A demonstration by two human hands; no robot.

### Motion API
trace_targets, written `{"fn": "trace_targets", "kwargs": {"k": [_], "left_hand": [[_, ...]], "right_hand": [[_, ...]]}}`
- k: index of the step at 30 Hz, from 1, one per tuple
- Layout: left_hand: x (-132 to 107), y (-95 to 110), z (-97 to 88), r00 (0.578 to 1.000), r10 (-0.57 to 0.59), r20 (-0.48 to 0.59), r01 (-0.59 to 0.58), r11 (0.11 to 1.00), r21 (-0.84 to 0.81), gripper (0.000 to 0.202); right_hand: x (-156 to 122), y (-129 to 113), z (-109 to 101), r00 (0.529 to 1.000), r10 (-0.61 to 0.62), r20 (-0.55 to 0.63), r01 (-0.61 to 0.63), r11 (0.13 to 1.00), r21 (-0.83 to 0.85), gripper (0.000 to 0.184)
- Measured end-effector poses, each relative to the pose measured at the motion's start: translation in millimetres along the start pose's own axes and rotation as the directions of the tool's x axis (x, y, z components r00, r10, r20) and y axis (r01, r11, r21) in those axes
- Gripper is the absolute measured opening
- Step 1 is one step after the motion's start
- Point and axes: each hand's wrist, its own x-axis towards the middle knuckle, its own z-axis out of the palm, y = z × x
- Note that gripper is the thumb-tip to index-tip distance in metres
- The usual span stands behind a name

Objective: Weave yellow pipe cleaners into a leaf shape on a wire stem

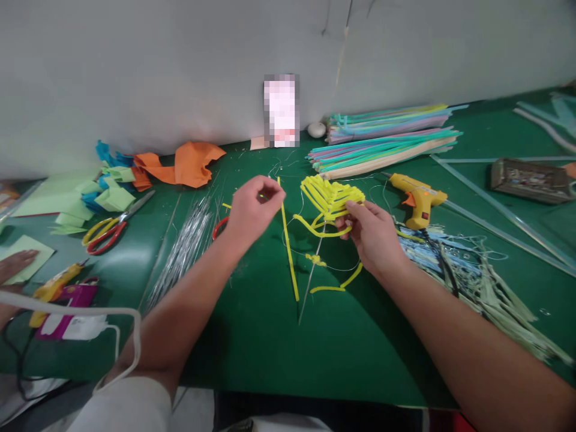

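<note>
My right hand (371, 231) is closed on a fan-shaped piece (330, 198) made of bent yellow pipe cleaners, held just above the green table (252, 336). A thin metal wire (311, 276) runs down from that piece toward me. My left hand (252, 207) is raised to the left of it with thumb and fingers pinched together on something thin; what it pinches is too fine to name. A straight yellow pipe cleaner (288, 246) lies between my hands, and short yellow offcuts (328, 288) lie below the fan piece.
A yellow glue gun (416, 198) lies right of my right hand, stacked pastel pipe cleaners (387, 138) behind it. A bundle of silver wires (182, 249), scissors (112, 228) and paper scraps (180, 162) lie left. Pale blue-green strips (472, 270) pile at right. Another person's hand (15, 264) rests far left.
</note>
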Motion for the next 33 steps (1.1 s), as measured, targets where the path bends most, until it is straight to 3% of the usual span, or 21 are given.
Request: {"fn": "trace_targets", "kwargs": {"k": [3,5,13,20,24,33], "left_hand": [[-11,19,11.2,0.983,0.158,0.096,-0.163,0.986,0.040,0.008],[-18,27,18.0,0.973,0.172,0.156,-0.184,0.981,0.063,0.010],[-23,30,23.0,0.975,0.050,0.216,-0.059,0.998,0.032,0.015],[-22,33,22.7,0.971,-0.067,0.231,0.106,0.981,-0.160,0.007],[-23,34,23.9,0.976,-0.017,0.216,0.057,0.982,-0.179,0.009],[-25,33,26.7,0.974,0.089,0.210,-0.047,0.979,-0.199,0.007]], "right_hand": [[-1,1,1,0.999,0.031,0.030,-0.031,0.999,-0.009,0.035],[-1,2,2,0.998,0.035,0.055,-0.034,0.999,-0.015,0.037],[-5,5,4,0.983,0.009,0.186,0.000,0.999,-0.048,0.033],[-3,12,-1,0.965,-0.045,0.257,0.095,0.978,-0.186,0.019],[-3,12,0,0.953,-0.006,0.304,0.076,0.973,-0.218,0.021],[-2,13,-3,0.965,-0.097,0.245,0.134,0.981,-0.140,0.019]]}}
